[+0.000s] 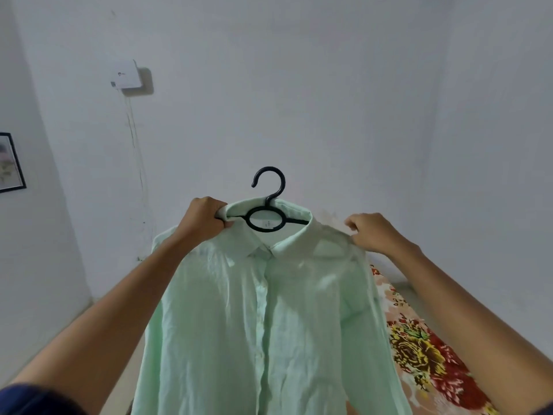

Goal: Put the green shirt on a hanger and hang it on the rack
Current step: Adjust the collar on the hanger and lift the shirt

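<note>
A pale green button-up shirt (257, 319) hangs in the air in front of me, facing me with its front buttoned. A black plastic hanger (267, 215) sits inside the collar, its hook standing upright above the neck. My left hand (205, 218) is closed around the collar and the hanger's left arm. My right hand (374, 232) pinches the fabric at the shirt's right shoulder. No rack is in view.
A bed with a red and yellow floral cover (425, 351) lies low on the right, partly behind the shirt. White walls stand ahead, with a small white box (125, 75) and a hanging cable. A framed picture (9, 163) hangs at the left edge.
</note>
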